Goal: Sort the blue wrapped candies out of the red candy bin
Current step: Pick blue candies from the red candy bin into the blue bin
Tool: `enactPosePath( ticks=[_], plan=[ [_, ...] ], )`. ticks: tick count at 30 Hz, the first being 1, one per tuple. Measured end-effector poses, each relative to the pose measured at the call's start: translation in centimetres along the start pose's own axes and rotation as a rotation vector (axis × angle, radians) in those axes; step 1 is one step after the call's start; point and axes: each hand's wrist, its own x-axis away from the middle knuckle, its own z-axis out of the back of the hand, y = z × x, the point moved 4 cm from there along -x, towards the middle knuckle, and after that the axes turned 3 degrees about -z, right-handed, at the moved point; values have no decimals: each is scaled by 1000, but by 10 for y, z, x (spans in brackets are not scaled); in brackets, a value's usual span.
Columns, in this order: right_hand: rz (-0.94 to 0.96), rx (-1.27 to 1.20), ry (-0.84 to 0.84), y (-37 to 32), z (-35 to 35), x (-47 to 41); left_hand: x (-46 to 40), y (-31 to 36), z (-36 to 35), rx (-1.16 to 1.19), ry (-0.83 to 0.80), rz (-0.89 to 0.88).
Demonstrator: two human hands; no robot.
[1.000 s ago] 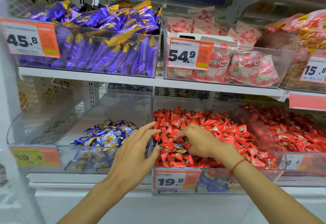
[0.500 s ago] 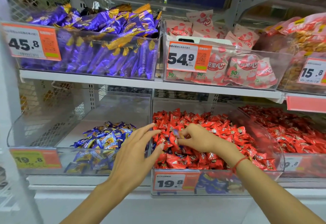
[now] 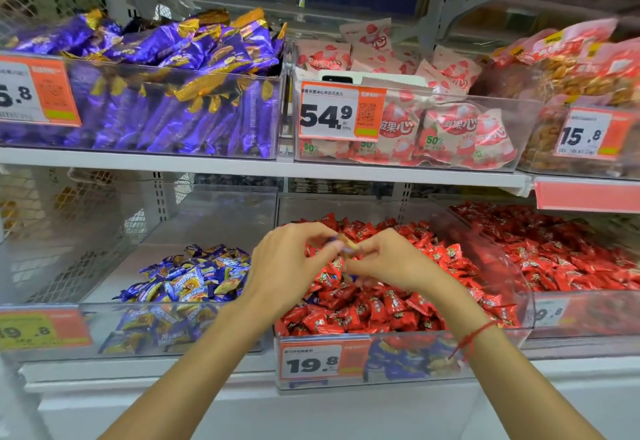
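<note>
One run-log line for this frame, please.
phase: handover | left hand: pinching blue candy | right hand: pinching it too | over red candy bin

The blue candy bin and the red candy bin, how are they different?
The blue candy bin holds a small pile of blue and yellow wrappers with much bare floor behind it; the red candy bin is nearly covered with red wrappers. Both hands, left hand and right hand, meet over the red bin, none over the blue bin. Both are clear plastic on the lower shelf.
</note>
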Motion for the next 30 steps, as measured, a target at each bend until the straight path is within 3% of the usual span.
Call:
enactPosePath(
  ticks=[4,8,10,13,16,18,20,22,26,30],
  plan=[
    [-110,-104,109,14,16,-3,-2,-21,7,104,69,180],
    [-92,-339,56,1,13,3,0,-25,2,196,39,240],
    [-66,-217,60,-7,9,5,0,-21,2,181,63,227],
    [-89,169,185,-7,13,6,0,-17,7,91,58,225],
    [-144,190,264,2,20,7,-1,-21,9,69,23,212],
    [-102,-34,260,3,26,7,-1,-24,10,77,18,203],
    [-46,-380,142,-3,25,10,-3,-25,12,104,25,201],
    [-10,-577,50,-12,17,12,-5,-21,12,251,21,202],
    [16,-755,246,-22,4,10,-5,-6,4,735,-20,359],
    [89,-743,259,-29,-9,11,0,3,10,763,54,242]
  ],
)
